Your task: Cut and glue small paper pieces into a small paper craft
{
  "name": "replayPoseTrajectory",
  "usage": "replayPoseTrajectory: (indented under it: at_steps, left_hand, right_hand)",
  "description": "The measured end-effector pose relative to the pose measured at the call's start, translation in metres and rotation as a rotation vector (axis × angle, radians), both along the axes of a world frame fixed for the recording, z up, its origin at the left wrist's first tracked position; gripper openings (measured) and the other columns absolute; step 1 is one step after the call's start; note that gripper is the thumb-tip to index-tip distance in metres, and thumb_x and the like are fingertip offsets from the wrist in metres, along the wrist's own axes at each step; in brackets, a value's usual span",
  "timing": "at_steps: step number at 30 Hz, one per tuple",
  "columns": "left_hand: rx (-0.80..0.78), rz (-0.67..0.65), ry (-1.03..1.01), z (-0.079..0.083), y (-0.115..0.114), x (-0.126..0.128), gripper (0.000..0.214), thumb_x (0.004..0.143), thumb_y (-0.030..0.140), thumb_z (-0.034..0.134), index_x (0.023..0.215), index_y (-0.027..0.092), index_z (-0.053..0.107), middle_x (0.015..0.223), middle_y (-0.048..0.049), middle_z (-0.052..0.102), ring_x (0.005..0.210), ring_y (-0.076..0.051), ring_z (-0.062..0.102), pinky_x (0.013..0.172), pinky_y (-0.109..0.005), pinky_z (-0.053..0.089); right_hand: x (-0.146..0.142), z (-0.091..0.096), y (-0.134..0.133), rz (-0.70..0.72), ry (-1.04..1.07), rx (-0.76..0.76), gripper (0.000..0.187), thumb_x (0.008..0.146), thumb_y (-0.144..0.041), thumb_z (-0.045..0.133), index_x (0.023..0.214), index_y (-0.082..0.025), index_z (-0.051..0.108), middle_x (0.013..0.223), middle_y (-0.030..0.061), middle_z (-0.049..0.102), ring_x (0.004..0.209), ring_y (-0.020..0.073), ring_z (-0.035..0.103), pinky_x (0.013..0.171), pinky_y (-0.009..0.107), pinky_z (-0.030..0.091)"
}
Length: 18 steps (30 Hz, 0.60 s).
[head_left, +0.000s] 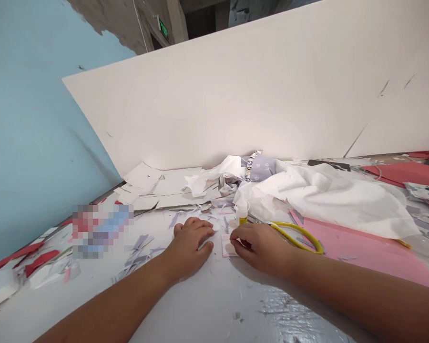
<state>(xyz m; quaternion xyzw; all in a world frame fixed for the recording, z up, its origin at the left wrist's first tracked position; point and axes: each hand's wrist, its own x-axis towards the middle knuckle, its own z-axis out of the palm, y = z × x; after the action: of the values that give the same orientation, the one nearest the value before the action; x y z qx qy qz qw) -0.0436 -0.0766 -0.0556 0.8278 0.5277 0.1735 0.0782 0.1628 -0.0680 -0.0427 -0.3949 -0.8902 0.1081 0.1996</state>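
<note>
My left hand (pixel 193 245) rests on the white table, palm down, with its thumb apart from the fingers and nothing visible in it. Across from it, my right hand (pixel 262 245) has curled fingers, their tips at the right edge of a small pink-edged piece of paper (pixel 227 247). What those fingers hold, if anything, is hidden. Just behind the right hand stands a small glue bottle (pixel 242 212) with a white top and yellow lower part. Yellow-handled scissors (pixel 316 245) lie beside that hand, partly covered by it.
White panel (pixel 236 105) rises along the back; blue wall (pixel 39 119) at left. Cardboard sheets (pixel 175 186), crumpled white fabric (pixel 329 195) and pink paper (pixel 364 247) lie behind and right. Paper scraps (pixel 139 250) and red pieces (pixel 41 262) litter the left side.
</note>
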Motion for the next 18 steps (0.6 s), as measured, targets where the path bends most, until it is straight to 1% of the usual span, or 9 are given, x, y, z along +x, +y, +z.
replayPoseTrajectory:
  at_steps: [4,7,9,10,11,12,14,16,18]
  left_hand:
    - [0.021,-0.011,-0.003,0.001,0.000,0.000,0.032,0.080,0.022,0.042,0.107,0.024,0.058,0.114,-0.0060,0.057,0.110,-0.026,0.043,0.087,-0.049,0.033]
    - [0.067,0.052,-0.116,0.000,-0.002,-0.001,0.028,0.079,0.021,0.043,0.103,0.023,0.059,0.114,-0.0061,0.057,0.108,-0.025,0.046,0.091,-0.048,0.033]
    - [0.076,0.129,-0.258,-0.001,-0.003,-0.001,0.022,0.080,0.022,0.043,0.095,0.023,0.059,0.111,-0.0051,0.057,0.104,-0.023,0.049,0.088,-0.043,0.038]
    - [0.070,0.162,-0.331,-0.002,-0.003,-0.001,0.018,0.080,0.023,0.043,0.090,0.023,0.058,0.107,-0.0043,0.057,0.100,-0.022,0.051,0.085,-0.040,0.041]
    - [0.061,0.187,-0.395,-0.002,-0.003,0.000,0.014,0.080,0.023,0.043,0.086,0.023,0.056,0.102,-0.0032,0.058,0.094,-0.020,0.053,0.080,-0.037,0.043]
    - [0.053,0.203,-0.442,-0.003,-0.004,0.000,0.011,0.080,0.023,0.043,0.082,0.023,0.054,0.096,-0.0022,0.058,0.088,-0.019,0.055,0.076,-0.034,0.045]
    - [0.049,0.211,-0.488,-0.003,-0.004,0.001,0.007,0.078,0.022,0.045,0.076,0.022,0.051,0.084,-0.0003,0.057,0.078,-0.016,0.054,0.069,-0.030,0.046]
    - [0.041,0.199,-0.491,-0.002,-0.004,0.002,0.004,0.076,0.021,0.047,0.073,0.021,0.050,0.077,0.0004,0.055,0.074,-0.015,0.052,0.065,-0.027,0.045]
    - [0.025,0.181,-0.477,-0.001,-0.005,0.003,0.004,0.076,0.021,0.047,0.073,0.021,0.049,0.075,0.0008,0.054,0.070,-0.014,0.050,0.060,-0.025,0.044]
  right_hand:
    - [0.002,-0.004,0.002,-0.030,0.203,-0.015,0.016,0.080,-0.020,0.042,0.076,-0.019,0.057,0.064,-0.0004,0.056,0.058,0.0118,0.049,0.055,0.022,0.035]
    - [0.004,-0.010,0.007,-0.170,0.467,0.084,0.004,0.077,-0.020,0.043,0.080,-0.021,0.045,0.068,-0.0006,0.048,0.061,0.0135,0.046,0.058,0.024,0.039]
    - [0.005,-0.013,0.011,-0.285,0.607,0.180,0.013,0.075,-0.021,0.045,0.082,-0.023,0.035,0.079,0.0020,0.044,0.070,0.0157,0.046,0.065,0.028,0.041]
    - [0.005,-0.014,0.014,-0.338,0.642,0.196,0.017,0.073,-0.022,0.046,0.083,-0.023,0.032,0.086,0.0038,0.042,0.076,0.0170,0.045,0.068,0.029,0.042]
    - [0.005,-0.015,0.016,-0.390,0.651,0.177,0.022,0.073,-0.024,0.047,0.086,-0.023,0.030,0.092,0.0055,0.040,0.082,0.0186,0.045,0.071,0.031,0.042]
    - [0.005,-0.017,0.019,-0.436,0.639,0.121,0.027,0.072,-0.027,0.048,0.090,-0.023,0.030,0.097,0.0071,0.038,0.088,0.0204,0.045,0.073,0.033,0.042]
    - [0.004,-0.019,0.024,-0.494,0.595,-0.040,0.042,0.070,-0.034,0.052,0.101,-0.021,0.028,0.105,0.0095,0.036,0.100,0.0236,0.043,0.079,0.036,0.042]
    - [0.003,-0.021,0.029,-0.491,0.570,-0.163,0.056,0.068,-0.039,0.056,0.111,-0.021,0.025,0.113,0.0106,0.035,0.109,0.0254,0.039,0.087,0.039,0.039]
    - [0.003,-0.022,0.032,-0.452,0.564,-0.229,0.066,0.067,-0.042,0.058,0.119,-0.023,0.023,0.118,0.0098,0.036,0.114,0.0252,0.037,0.091,0.040,0.036]
